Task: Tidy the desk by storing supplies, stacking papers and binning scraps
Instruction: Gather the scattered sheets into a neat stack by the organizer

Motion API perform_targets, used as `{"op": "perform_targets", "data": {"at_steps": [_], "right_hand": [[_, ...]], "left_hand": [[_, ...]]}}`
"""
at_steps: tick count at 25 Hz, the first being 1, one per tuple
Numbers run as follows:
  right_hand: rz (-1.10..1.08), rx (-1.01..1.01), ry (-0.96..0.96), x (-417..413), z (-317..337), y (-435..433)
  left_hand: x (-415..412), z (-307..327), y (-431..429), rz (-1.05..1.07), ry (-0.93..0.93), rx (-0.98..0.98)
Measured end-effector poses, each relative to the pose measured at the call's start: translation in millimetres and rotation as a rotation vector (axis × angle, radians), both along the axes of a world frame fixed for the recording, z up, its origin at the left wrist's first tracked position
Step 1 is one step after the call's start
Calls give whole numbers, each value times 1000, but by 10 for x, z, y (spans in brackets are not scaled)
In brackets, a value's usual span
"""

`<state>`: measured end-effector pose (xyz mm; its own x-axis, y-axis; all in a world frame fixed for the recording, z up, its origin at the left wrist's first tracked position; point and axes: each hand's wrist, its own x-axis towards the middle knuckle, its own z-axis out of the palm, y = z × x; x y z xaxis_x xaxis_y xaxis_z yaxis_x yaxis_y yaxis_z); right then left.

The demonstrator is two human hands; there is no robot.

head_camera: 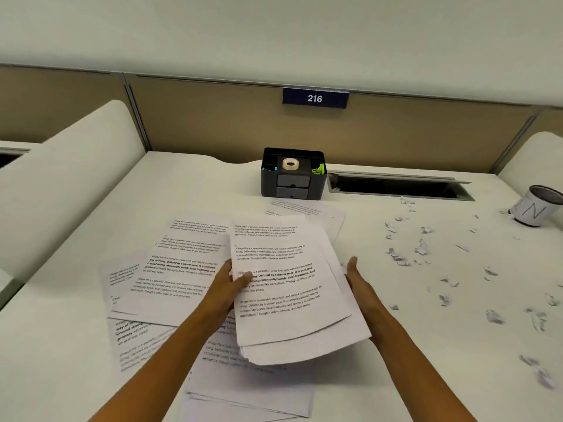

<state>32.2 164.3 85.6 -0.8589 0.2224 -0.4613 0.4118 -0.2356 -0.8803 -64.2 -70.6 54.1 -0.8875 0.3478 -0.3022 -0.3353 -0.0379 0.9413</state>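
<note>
**Inspector:** Both forearms (158,376) enter from the bottom edge. Your left hand (227,287) pinches the held stack (289,293) at its left edge, thumb on top. Your right hand (359,284) lies straight-fingered, fingers together, along the right edge; it braces and does not grip.

**Operator:** Where does the stack sit?

**Inspector:** Raised above the loose sheets (182,269) fanned across the desk (76,345). Its corners are out of square and its near edge sags.

**Operator:** Risks?

**Inspector:** Three noted. First, one pinch appears to carry most of the weight. If your thumb slackens, the lower pages will likely slide out towards you. Second, squaring the stack in the air may crease its corners. Third, paper scraps (420,248) lie scattered well to your right, short of the small white bin (536,205). A sweep of that hand, or a draught from dropped pages, could spread them further.

**Operator:** Supplies?

**Inspector:** The black organiser (293,175) at the back holds a tape roll (290,163), well apart from your hands. The open cable slot (396,187) just beside it could swallow scraps pushed that way.
</note>
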Motion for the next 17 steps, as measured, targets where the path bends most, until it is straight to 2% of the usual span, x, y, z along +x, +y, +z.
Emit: {"op": "perform_targets", "data": {"at_steps": [4,8,13,17], "right_hand": [[55,90,132,-31,-83,-17],[20,234,265,-148,32,-93],[-201,544,441,-303,317,-172],[-295,551,566,-354,470,-214]], "left_hand": [[37,118,34,33,190,-46],[-49,400,83,137,357,-80],[-56,716,149,283,658,-141],[-18,846,178,325,723,-77]]}}
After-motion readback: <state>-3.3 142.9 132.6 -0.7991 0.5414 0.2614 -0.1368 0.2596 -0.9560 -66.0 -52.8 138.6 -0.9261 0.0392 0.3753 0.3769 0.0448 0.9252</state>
